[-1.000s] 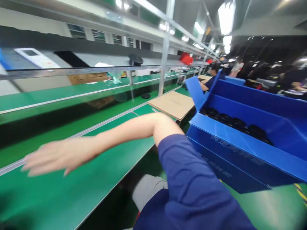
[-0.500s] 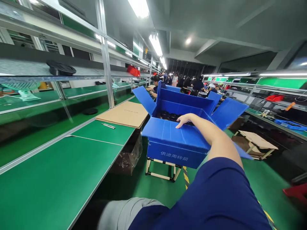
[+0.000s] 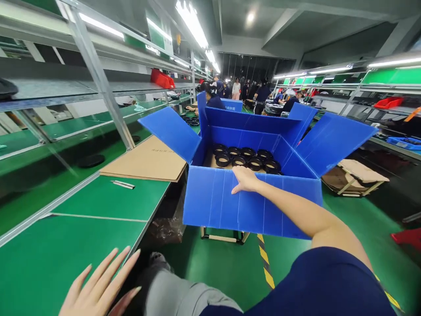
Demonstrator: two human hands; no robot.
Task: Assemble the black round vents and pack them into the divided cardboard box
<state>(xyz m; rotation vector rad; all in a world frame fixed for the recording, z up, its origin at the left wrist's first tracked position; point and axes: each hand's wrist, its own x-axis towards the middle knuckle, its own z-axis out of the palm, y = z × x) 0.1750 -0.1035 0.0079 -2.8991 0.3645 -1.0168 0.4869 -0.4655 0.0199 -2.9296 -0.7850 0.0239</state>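
A blue corrugated plastic box [image 3: 251,199] stands in front of me with its flaps spread. Several black rings [image 3: 248,152] lie inside it on a brown sheet. My right hand [image 3: 245,180] is at the box's near top edge, its fingers over the rim and its thumb against the outside of the front flap; the fingertips are partly hidden. At the lower left, my left hand [image 3: 101,285] has its fingers spread over the edge of the green worktable [image 3: 82,245] and holds nothing.
Flat cardboard sheets [image 3: 144,160] and a thin silver tool [image 3: 123,184] lie on the worktable. A metal shelf post [image 3: 103,83] rises behind them. The box rests on a low tube frame [image 3: 223,238]. At right stands a low cart [image 3: 358,175]. People work farther back.
My left hand has come into view at the lower left. The box looks nearer, showing more of its rings, and its front flap hangs lower. My right hand stays at its near edge.
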